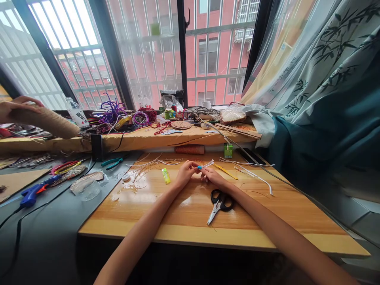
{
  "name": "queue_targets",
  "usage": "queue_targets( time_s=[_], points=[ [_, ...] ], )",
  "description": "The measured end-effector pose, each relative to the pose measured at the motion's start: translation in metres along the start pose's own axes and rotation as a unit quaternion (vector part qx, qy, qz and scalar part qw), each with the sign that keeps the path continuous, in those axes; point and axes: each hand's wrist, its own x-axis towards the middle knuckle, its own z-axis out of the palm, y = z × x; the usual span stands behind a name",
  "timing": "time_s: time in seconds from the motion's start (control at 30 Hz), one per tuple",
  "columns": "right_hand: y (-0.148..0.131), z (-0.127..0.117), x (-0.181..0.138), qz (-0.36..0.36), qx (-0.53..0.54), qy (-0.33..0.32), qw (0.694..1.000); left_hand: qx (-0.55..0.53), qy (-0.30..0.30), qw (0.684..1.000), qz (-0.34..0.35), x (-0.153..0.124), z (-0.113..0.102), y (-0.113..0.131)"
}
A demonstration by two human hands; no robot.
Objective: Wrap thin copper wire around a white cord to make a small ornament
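Note:
My left hand [185, 172] and my right hand [211, 175] meet over the middle of the wooden table [178, 221]. Both pinch a thin white strip with a blue end [206, 165], fingers closed on it. Black-handled scissors [219, 202] lie just in front of my right hand. A small yellow-green lighter [166, 175] rests left of my left hand. Loose straw-coloured fibres [142, 171] are scattered beyond it.
Another person's hand [14, 107] at far left holds a twine-wrapped roll [47, 122]. A blue glue gun [34, 192], teal pliers [112, 162] and a clear dish [86, 189] lie on the grey mat. The windowsill shelf [142, 138] carries cords, wire coils and woven coasters. A curtain [320, 99] hangs right.

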Motion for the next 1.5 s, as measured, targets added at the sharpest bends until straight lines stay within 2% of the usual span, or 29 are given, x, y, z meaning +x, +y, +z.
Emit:
queue_targets(
  time_s=[0.1,0.27,0.4,0.53,0.63,0.77,1.07,1.37,1.43,1.5],
  points=[
    [0.001,-0.001,0.0,0.008,0.012,0.023,1.0,0.046,0.009,0.999,0.019,0.0,0.0,0.0],
    [0.004,-0.003,0.0,-0.025,0.06,0.047,0.997,0.072,0.019,0.996,0.041,-0.001,0.002,0.0],
    [0.006,-0.004,0.002,-0.033,0.095,0.062,0.993,0.04,0.035,0.998,-0.019,0.0,0.004,-0.002],
    [0.004,-0.005,0.001,-0.025,0.142,0.084,0.986,-0.047,-0.03,0.994,-0.094,-0.001,0.008,-0.005],
    [0.003,-0.006,-0.001,-0.023,0.175,0.088,0.98,-0.069,-0.059,0.993,-0.073,-0.003,0.011,-0.006],
    [0.005,-0.006,0.0,-0.027,0.177,0.102,0.979,-0.05,-0.024,0.997,-0.048,-0.004,0.009,-0.005],
    [0.005,-0.006,0.001,-0.018,0.178,0.113,0.977,-0.089,-0.03,0.992,-0.081,-0.003,0.006,-0.004],
    [0.008,-0.006,0.003,-0.019,0.164,0.113,0.98,-0.12,-0.046,0.989,-0.071,-0.004,0.008,-0.004],
    [0.011,-0.006,0.005,-0.019,0.147,0.146,0.978,-0.111,-0.036,0.991,-0.069,-0.004,0.007,-0.002],
    [0.012,-0.007,0.005,-0.026,0.084,0.221,0.971,-0.101,-0.012,0.992,-0.069,-0.004,0.005,-0.002]
  ],
)
